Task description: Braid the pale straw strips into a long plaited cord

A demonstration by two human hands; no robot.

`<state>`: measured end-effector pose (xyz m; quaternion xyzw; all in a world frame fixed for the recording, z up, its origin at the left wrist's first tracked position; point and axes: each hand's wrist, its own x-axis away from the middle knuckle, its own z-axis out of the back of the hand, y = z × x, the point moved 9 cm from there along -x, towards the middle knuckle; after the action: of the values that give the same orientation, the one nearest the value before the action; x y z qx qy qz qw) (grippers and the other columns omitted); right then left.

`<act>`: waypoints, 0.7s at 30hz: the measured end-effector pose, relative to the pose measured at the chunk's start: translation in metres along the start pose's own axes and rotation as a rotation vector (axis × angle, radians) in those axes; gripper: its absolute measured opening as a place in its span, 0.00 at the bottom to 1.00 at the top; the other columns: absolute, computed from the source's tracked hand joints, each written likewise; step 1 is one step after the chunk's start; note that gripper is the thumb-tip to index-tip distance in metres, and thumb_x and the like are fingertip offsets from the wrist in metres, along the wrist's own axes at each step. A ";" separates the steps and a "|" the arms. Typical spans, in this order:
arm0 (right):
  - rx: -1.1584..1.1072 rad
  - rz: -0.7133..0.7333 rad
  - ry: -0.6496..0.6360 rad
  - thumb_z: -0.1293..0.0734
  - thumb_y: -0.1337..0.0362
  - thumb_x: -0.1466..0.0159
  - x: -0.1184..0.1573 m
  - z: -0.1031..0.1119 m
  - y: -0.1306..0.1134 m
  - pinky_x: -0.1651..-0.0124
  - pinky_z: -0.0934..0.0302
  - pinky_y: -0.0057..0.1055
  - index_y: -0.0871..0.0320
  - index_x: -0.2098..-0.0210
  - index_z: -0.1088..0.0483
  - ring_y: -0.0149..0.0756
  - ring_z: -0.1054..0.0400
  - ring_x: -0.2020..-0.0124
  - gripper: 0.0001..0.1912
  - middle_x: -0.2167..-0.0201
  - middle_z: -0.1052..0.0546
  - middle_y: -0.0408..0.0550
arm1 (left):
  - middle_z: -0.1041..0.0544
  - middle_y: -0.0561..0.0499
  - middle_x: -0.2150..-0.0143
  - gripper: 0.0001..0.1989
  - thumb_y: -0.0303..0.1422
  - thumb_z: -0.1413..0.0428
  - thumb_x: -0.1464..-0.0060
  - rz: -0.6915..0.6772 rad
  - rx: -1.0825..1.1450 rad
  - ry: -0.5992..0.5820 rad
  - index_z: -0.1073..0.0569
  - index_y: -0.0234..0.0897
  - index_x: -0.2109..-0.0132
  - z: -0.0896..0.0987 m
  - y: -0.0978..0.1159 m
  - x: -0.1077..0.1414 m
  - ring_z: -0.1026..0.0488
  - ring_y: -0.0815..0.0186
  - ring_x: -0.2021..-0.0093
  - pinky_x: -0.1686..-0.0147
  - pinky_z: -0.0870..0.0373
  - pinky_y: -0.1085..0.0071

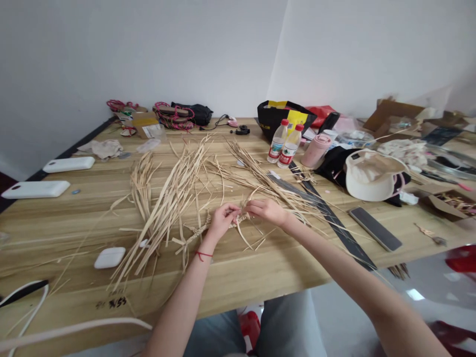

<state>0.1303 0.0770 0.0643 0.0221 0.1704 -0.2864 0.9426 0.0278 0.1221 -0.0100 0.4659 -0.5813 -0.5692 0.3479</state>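
My left hand (223,220) is closed in a pinch on a pale straw braid (196,234), which lies low over the table and sticks out to the left of the fingers. My right hand (267,211) meets it fingertip to fingertip, also pinched at the braid's right part. Loose straw ends poke out above and below the fingers. Which strand each fingertip grips is hidden. Just left of the hands lies a big bundle of long dry straw strips (174,186). Another spread of straw strips (273,191) reaches behind and right of my right hand.
A white earbud case (109,258) sits left on the wooden table (260,267). Rightward are a phone (375,228), a cap (375,176), a pink tumbler (316,150) and two water bottles (289,147). A black bag (266,121) stands at the back.
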 end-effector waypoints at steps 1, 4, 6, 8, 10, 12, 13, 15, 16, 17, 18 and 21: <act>0.015 0.012 0.019 0.45 0.67 0.32 0.002 -0.001 -0.001 0.60 0.38 0.30 0.60 0.58 0.31 0.35 0.31 0.62 0.12 0.62 0.26 0.54 | 0.27 0.54 0.75 0.11 0.37 0.40 0.53 0.004 0.002 -0.005 0.29 0.34 0.67 0.000 0.000 0.000 0.33 0.73 0.79 0.78 0.32 0.75; 0.039 0.018 0.084 0.44 0.67 0.32 0.005 -0.004 -0.003 0.57 0.36 0.32 0.60 0.58 0.31 0.36 0.31 0.60 0.11 0.59 0.26 0.55 | 0.28 0.55 0.77 0.11 0.37 0.39 0.54 0.026 0.018 -0.021 0.29 0.34 0.68 0.001 0.001 0.000 0.34 0.74 0.81 0.79 0.34 0.76; 0.020 -0.026 0.146 0.43 0.66 0.32 0.006 -0.006 -0.004 0.57 0.36 0.33 0.60 0.59 0.31 0.37 0.31 0.59 0.10 0.60 0.26 0.56 | 0.26 0.54 0.76 0.11 0.37 0.38 0.55 0.038 0.033 -0.028 0.29 0.34 0.68 0.002 0.003 -0.001 0.35 0.74 0.81 0.80 0.36 0.77; -0.031 -0.110 0.226 0.42 0.65 0.33 0.006 -0.007 -0.003 0.58 0.35 0.32 0.59 0.58 0.31 0.37 0.31 0.59 0.10 0.60 0.26 0.56 | 0.26 0.54 0.76 0.12 0.37 0.38 0.55 0.045 0.057 -0.020 0.30 0.34 0.68 0.003 0.004 0.000 0.35 0.75 0.81 0.80 0.36 0.77; -0.102 -0.210 0.312 0.41 0.65 0.33 0.008 -0.009 -0.002 0.58 0.36 0.33 0.58 0.58 0.30 0.37 0.31 0.59 0.10 0.60 0.26 0.56 | 0.28 0.56 0.78 0.12 0.37 0.38 0.55 0.044 0.078 0.004 0.30 0.34 0.68 0.006 0.005 0.000 0.35 0.75 0.81 0.79 0.35 0.77; -0.171 -0.306 0.361 0.41 0.64 0.33 0.009 -0.013 -0.001 0.56 0.36 0.34 0.57 0.59 0.30 0.38 0.31 0.58 0.10 0.59 0.26 0.55 | 0.30 0.58 0.80 0.12 0.37 0.39 0.55 0.037 0.085 0.034 0.30 0.35 0.68 0.008 0.007 0.001 0.35 0.74 0.81 0.78 0.33 0.77; -0.205 -0.350 0.369 0.41 0.64 0.33 0.009 -0.016 -0.001 0.55 0.37 0.35 0.57 0.59 0.29 0.38 0.32 0.58 0.10 0.59 0.26 0.55 | 0.32 0.58 0.81 0.12 0.37 0.39 0.55 0.034 0.081 0.048 0.30 0.35 0.68 0.009 0.007 0.001 0.35 0.74 0.81 0.78 0.33 0.76; -0.270 -0.433 0.385 0.41 0.63 0.34 0.010 -0.021 0.000 0.54 0.37 0.36 0.56 0.60 0.28 0.39 0.32 0.58 0.11 0.59 0.26 0.55 | 0.32 0.58 0.81 0.12 0.38 0.39 0.55 0.025 0.068 0.070 0.31 0.35 0.68 0.011 0.008 0.002 0.34 0.74 0.80 0.77 0.32 0.76; -0.305 -0.469 0.399 0.41 0.62 0.35 0.011 -0.022 0.001 0.54 0.37 0.37 0.56 0.60 0.28 0.39 0.32 0.58 0.11 0.59 0.26 0.55 | 0.32 0.58 0.80 0.12 0.39 0.39 0.55 0.021 0.062 0.078 0.31 0.35 0.68 0.011 0.009 0.002 0.34 0.74 0.80 0.77 0.32 0.76; -0.342 -0.502 0.421 0.40 0.61 0.35 0.012 -0.023 0.002 0.53 0.37 0.37 0.56 0.61 0.28 0.39 0.32 0.57 0.11 0.60 0.26 0.55 | 0.32 0.58 0.80 0.13 0.39 0.39 0.55 0.018 0.057 0.083 0.31 0.35 0.68 0.011 0.010 0.002 0.34 0.73 0.80 0.77 0.32 0.76; -0.381 -0.531 0.447 0.40 0.60 0.36 0.013 -0.023 0.002 0.54 0.37 0.38 0.55 0.62 0.28 0.40 0.32 0.57 0.10 0.60 0.26 0.55 | 0.31 0.57 0.79 0.13 0.40 0.39 0.55 0.016 0.054 0.086 0.31 0.35 0.68 0.010 0.011 0.003 0.34 0.73 0.79 0.77 0.31 0.76; -0.498 -0.615 0.577 0.38 0.59 0.38 0.016 -0.019 0.002 0.55 0.37 0.37 0.55 0.65 0.27 0.39 0.32 0.60 0.09 0.64 0.26 0.53 | 0.30 0.56 0.78 0.14 0.40 0.39 0.55 0.008 0.060 0.100 0.31 0.35 0.68 0.009 0.014 0.003 0.33 0.73 0.79 0.77 0.31 0.76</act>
<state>0.1380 0.0729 0.0414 -0.1770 0.4865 -0.4844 0.7052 0.0165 0.1211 0.0028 0.5015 -0.5820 -0.5262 0.3646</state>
